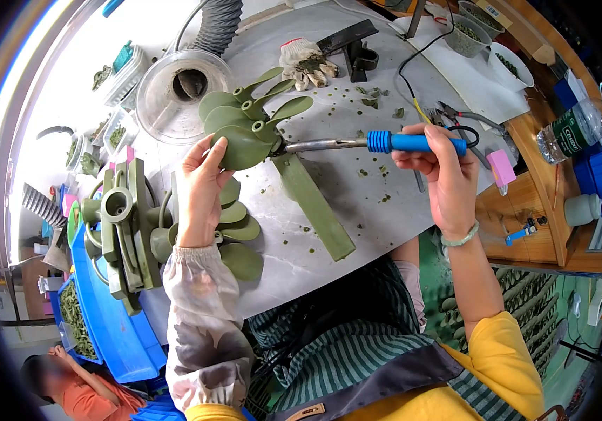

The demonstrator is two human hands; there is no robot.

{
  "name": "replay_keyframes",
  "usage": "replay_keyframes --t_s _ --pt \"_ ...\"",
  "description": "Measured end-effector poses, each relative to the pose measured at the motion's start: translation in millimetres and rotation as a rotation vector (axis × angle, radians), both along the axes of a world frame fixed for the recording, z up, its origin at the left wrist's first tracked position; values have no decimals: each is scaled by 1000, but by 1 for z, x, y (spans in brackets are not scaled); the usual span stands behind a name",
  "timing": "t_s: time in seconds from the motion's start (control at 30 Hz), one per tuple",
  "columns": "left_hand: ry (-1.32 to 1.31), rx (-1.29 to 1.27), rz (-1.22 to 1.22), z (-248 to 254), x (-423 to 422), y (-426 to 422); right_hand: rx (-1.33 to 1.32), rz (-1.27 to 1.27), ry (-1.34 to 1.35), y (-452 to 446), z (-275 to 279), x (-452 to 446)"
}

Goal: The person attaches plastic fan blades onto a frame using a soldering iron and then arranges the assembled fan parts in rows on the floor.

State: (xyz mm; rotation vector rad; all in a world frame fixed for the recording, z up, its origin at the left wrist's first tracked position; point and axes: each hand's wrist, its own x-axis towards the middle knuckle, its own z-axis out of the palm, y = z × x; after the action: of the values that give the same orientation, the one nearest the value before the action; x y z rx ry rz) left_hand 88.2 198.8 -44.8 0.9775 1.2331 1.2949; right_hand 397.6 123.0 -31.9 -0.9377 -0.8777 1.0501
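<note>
My left hand pinches a blade of a green propeller-shaped wax piece, one of a stacked group joined to a long flat green bar. In my right hand is a blue-handled tool. Its metal tip touches the piece near the top of the bar. More green propeller pieces lie on the table below my left hand. Left of them stands a green assembly with a round cup.
Behind are a clear round dish, a stained glove and a black stand. Pliers, a pink block and a bottle are right. Blue bins and a seated person are lower left.
</note>
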Motion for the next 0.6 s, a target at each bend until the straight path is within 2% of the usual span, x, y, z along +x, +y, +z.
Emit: replay_keyframes --t_s 0.6 --pt "-5 2 -15 1 -1 0 22 -13 45 12 -8 2"
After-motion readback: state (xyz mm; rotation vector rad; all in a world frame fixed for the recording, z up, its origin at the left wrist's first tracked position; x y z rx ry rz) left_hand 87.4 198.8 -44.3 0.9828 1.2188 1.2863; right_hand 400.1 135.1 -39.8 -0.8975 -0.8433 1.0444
